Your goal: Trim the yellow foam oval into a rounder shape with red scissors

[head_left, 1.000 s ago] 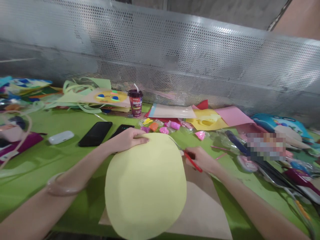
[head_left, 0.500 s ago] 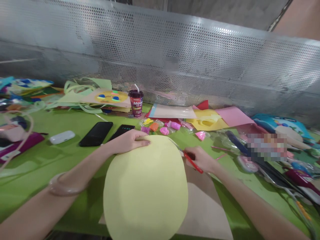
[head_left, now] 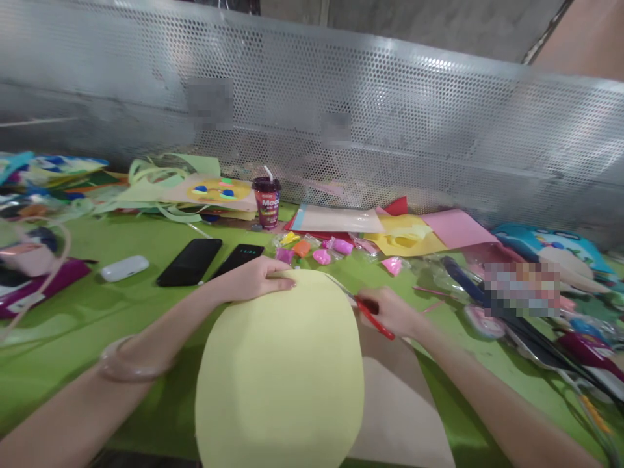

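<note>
A large rounded sheet of pale yellow paper (head_left: 283,370) lies in front of me over a beige sheet (head_left: 402,409). My left hand (head_left: 256,278) grips the top left edge of the yellow sheet, thumb on its face and the other fingers mostly hidden behind. In my right hand (head_left: 390,312) is a pair of scissors (head_left: 374,320) with red handles. Its blades point up and left along the yellow sheet's upper right edge, partly behind the paper. How far the blades are apart is hard to see.
Two black phones (head_left: 190,262) and a white case (head_left: 125,268) lie left on the green table. Behind them stand a drink cup (head_left: 267,203) with a straw and a perforated metal panel (head_left: 390,123). Small colourful clay packets (head_left: 322,256) and coloured paper (head_left: 458,232) lie beyond the sheet.
The yellow sheet sits slightly lower and further left in view. Both hands keep their holds, and the scissors have hardly moved along the sheet's edge.
</note>
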`<action>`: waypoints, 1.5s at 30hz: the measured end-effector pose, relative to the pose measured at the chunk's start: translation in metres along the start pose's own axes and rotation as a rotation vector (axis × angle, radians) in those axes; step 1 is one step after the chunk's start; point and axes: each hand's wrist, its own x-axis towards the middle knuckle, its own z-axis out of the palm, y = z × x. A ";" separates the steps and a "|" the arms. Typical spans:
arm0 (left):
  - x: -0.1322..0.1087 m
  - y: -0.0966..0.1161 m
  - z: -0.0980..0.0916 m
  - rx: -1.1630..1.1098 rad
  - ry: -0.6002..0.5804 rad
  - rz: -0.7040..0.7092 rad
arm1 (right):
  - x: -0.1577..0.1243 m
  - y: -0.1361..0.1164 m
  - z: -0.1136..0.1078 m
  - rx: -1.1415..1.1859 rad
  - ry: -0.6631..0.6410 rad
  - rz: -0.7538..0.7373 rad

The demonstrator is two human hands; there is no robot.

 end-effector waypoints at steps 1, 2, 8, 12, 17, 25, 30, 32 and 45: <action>0.000 0.000 0.000 0.004 -0.001 0.000 | 0.000 -0.001 0.000 -0.003 0.002 0.003; 0.000 -0.001 0.000 0.007 -0.001 0.002 | 0.000 -0.001 0.000 -0.005 0.003 0.006; 0.000 0.001 0.001 -0.022 -0.033 0.004 | -0.001 0.003 0.001 -0.029 -0.006 -0.009; -0.001 0.002 0.001 -0.045 -0.066 -0.020 | 0.000 0.003 0.002 -0.045 0.003 -0.034; -0.001 0.002 0.002 -0.044 -0.088 -0.027 | -0.001 0.001 0.001 -0.069 -0.029 -0.019; -0.001 0.003 0.003 -0.027 -0.105 -0.026 | 0.001 -0.004 0.001 -0.117 -0.036 -0.026; -0.002 0.003 0.004 -0.024 -0.127 -0.015 | -0.001 -0.004 0.001 -0.131 -0.048 -0.018; -0.001 0.003 0.004 -0.014 -0.133 -0.008 | -0.001 -0.004 0.001 -0.143 -0.045 -0.023; -0.003 0.003 0.005 0.043 -0.157 -0.010 | -0.001 -0.004 0.000 -0.191 -0.063 -0.022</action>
